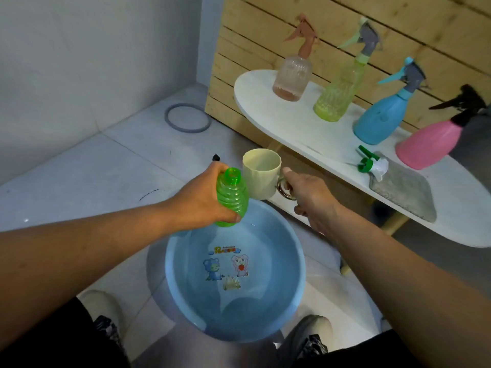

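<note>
Nearest: two shoes, left [103, 306] and right [316, 328], on the tiled floor. Between them stands a blue basin [183, 296], directly below both grips. It holds clear water, and cartoon stickers show on its bottom.

Left hand [202, 200]: fingers and thumb wrapped round the body of a green ribbed bottle [232, 200]. Bottle is held above the basin's far rim, neck up and leaning slightly. Mouth is open, with no cap on it.

Right hand [310, 197]: fingers curled round the gold ring handle of a cream cup [261, 173]. Cup is roughly upright in the air, mouth up, just right of the bottle's neck. Cannot tell if cup and bottle touch.

Beyond the right grip: white oval table [265, 112]. On its near edge lies a green-and-white spray head [370, 163], resting against a grey cloth [403, 192]. Further back, a row of four sprayers, left to right:
- clear pink [292, 75]
- yellow-green [337, 94]
- blue [380, 120]
- opaque pink with black head [430, 147]

Beyond the left grip: grey ring [187, 118] flat on the floor, near the corner. Wooden slat panel [265, 35] stands behind the table.
</note>
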### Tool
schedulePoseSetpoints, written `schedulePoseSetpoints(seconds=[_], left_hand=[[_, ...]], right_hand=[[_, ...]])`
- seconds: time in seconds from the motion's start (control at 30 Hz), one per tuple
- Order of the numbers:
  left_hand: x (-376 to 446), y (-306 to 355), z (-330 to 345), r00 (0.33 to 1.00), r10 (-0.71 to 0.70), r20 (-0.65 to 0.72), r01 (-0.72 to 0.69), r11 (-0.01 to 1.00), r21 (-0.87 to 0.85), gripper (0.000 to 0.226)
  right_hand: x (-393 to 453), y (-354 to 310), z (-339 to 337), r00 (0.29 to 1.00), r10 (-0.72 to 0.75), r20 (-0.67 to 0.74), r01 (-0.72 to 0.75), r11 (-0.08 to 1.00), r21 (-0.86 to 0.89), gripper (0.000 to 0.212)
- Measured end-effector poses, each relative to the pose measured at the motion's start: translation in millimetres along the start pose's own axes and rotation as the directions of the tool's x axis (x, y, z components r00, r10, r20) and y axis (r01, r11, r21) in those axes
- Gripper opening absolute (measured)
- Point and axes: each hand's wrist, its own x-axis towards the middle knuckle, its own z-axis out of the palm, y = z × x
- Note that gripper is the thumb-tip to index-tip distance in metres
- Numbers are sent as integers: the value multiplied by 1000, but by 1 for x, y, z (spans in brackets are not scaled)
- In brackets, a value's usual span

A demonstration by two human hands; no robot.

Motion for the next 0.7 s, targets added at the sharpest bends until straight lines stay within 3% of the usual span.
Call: schedulePoseSetpoints(seconds=[0.13, 0.3, 0.47, 0.63, 0.7], left_hand=[[5, -1, -2, 1000, -2, -17, 2, 1000, -6, 86], [10, -2, 1, 1000, -20, -10, 20, 1000, 1, 85], [11, 0, 8, 999, -41, 7, 41, 999, -5, 83], [14, 2, 17, 997, -72, 15, 73, 997, -17, 81], [16, 4, 19, 997, -74, 21, 75, 997, -23, 80]], right_hand=[[32, 51, 18, 985, 143, 94, -125, 977, -175, 26], [60, 133, 34, 941, 291, 171, -188, 874, -449, 30], [75, 180, 50, 965, 216, 152, -50, 714, -699, 40], [77, 206, 69, 977, 91, 194, 144, 391, -909, 28], [76, 215, 75, 975, 43, 219, 193, 327, -925, 28]])
